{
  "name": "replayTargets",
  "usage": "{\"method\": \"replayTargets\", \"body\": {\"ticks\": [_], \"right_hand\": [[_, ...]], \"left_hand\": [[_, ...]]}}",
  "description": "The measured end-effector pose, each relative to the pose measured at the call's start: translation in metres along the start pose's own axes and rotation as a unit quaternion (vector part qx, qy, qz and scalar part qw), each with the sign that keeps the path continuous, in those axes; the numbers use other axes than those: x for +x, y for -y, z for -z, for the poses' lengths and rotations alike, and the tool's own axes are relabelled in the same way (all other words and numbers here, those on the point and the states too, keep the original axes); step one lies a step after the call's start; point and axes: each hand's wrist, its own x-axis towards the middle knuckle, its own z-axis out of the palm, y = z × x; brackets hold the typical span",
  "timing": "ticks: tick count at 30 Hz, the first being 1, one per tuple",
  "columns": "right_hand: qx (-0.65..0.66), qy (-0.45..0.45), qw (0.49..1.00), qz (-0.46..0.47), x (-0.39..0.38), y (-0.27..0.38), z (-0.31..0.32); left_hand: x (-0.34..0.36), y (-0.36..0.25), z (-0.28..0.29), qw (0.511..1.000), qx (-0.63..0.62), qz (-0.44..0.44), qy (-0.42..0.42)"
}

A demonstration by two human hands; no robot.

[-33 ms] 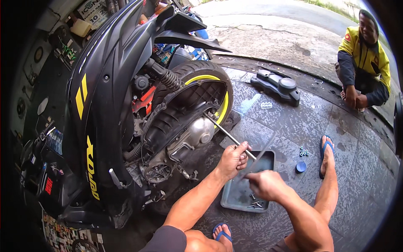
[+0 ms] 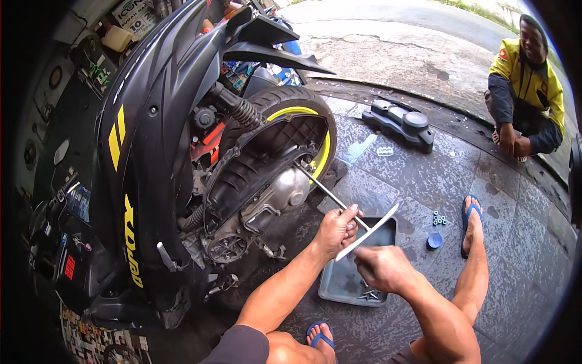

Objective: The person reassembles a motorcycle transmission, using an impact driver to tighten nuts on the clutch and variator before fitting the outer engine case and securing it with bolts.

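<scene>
A T-handle wrench (image 2: 330, 195) reaches from the scooter's transmission casing (image 2: 288, 190) out toward me. My left hand (image 2: 338, 233) is wrapped round its shaft, close below the crossbar (image 2: 384, 219). Beside the lower end of that crossbar is my right hand (image 2: 385, 267), its fingers curled and smeared by motion. Whether they touch the bar I cannot tell. Under both hands lies a grey tray (image 2: 327, 290) with several bolts (image 2: 368, 295) in it. The shaft's far end meets the casing's edge near the rear wheel (image 2: 324, 118).
The black scooter (image 2: 154, 182) fills the left side. On the tiles lie a removed black cover (image 2: 397, 124), a blue cap (image 2: 434, 241) and several small rollers (image 2: 439, 218). A person in a yellow and dark jacket (image 2: 526, 97) squats at the far right. My sandalled foot (image 2: 471, 224) stands right of the tray.
The wrench's crossbar has turned and shows sharper now, slanting further toward the lower left. My right hand has shifted slightly; my left hand stays in place on the shaft.
</scene>
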Motion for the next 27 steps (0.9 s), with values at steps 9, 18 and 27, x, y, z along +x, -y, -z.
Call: {"method": "replayTargets", "body": {"ticks": [9, 18, 27], "right_hand": [[0.082, 0.456, 0.868, -0.178, -0.034, 0.026, -0.053], [-0.048, 0.406, 0.890, -0.203, -0.033, 0.024, -0.055], [-0.063, 0.321, 0.917, -0.230, -0.031, 0.023, -0.037]], "left_hand": [[0.008, -0.020, 0.004, 0.997, -0.036, -0.052, -0.052], [0.009, -0.020, 0.004, 0.996, -0.051, -0.036, -0.067], [0.017, -0.022, 0.021, 0.997, -0.054, -0.029, -0.037]]}}
